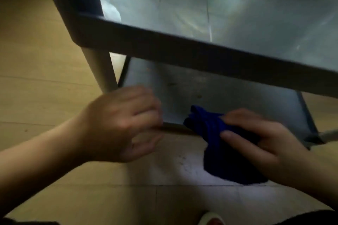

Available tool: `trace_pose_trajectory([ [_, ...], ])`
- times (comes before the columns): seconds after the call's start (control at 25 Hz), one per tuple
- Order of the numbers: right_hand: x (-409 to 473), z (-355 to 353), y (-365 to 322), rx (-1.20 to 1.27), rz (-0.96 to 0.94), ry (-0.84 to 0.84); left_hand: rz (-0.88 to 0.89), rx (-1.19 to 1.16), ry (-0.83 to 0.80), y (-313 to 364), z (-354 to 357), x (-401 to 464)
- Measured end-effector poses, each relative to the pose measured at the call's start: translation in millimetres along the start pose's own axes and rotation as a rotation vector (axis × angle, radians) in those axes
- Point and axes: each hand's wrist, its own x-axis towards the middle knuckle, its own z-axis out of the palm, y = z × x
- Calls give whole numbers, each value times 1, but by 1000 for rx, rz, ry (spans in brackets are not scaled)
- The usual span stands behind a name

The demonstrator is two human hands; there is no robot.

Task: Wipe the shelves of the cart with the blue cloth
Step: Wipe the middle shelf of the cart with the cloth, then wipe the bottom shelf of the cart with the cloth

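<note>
A metal cart fills the upper part of the head view. Its middle shelf (228, 5) is shiny steel with a dark front rim. Below it lies the bottom shelf (192, 89), dull and spotted. The blue cloth (219, 144) is bunched over the bottom shelf's front edge and hangs down in front of it. My right hand (263, 142) is shut on the cloth, fingers pressed on top of it. My left hand (128, 124) grips the front rim of the bottom shelf, close to the cart's left leg (98, 71).
A light wooden floor (36, 60) surrounds the cart on the left and below. A tip of a white slipper (210, 218) shows at the bottom edge. The middle shelf's rim (182, 49) overhangs the bottom shelf closely.
</note>
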Motion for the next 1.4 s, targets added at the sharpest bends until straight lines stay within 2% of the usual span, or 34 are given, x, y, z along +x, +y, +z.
trace_pose_trajectory([
  [0.04, 7, 19, 17, 45, 103, 5, 1, -5, -146, 1, 25, -11],
  [0.08, 18, 38, 34, 65, 198, 25, -86, -1, -304, -1, 49, -15],
  [0.12, 29, 56, 50, 73, 274, 55, -248, 21, -449, -6, 73, -15],
  [0.2, 61, 82, 72, 109, 359, 100, -541, 94, -597, -26, 113, -4],
  [0.28, 99, 93, 83, 143, 376, 110, -713, 113, -673, -53, 142, 10],
  [0.4, 153, 102, 103, 221, 434, 65, -802, 130, -767, -84, 164, 16],
  [0.48, 174, 115, 119, 240, 595, 59, -800, 143, -847, -87, 174, 11],
  [0.6, 183, 141, 134, 156, 931, 20, -780, 39, -842, -83, 191, 5],
  [0.72, 191, 151, 137, 447, 1117, 29, -842, -5, -826, -82, 195, 3],
  [0.84, 193, 155, 139, 547, 1026, 89, -899, 8, -861, -82, 194, 3],
  [1.04, 199, 134, 135, 577, 578, 290, -968, -31, -856, -85, 191, 7],
  [1.12, 210, 117, 149, 391, 525, 355, -1000, -44, -824, -89, 191, 7],
  [1.2, 216, 114, 166, 62, 584, 367, -1026, -61, -821, -94, 194, 8],
  [1.28, 218, 131, 172, -172, 505, 378, -1034, -54, -838, -98, 200, 8],
  [1.36, 223, 162, 169, -243, 385, 260, -1009, -21, -836, -100, 207, 7],
  [1.4, 226, 179, 168, -295, 402, 159, -979, 4, -827, -101, 211, 5],
])
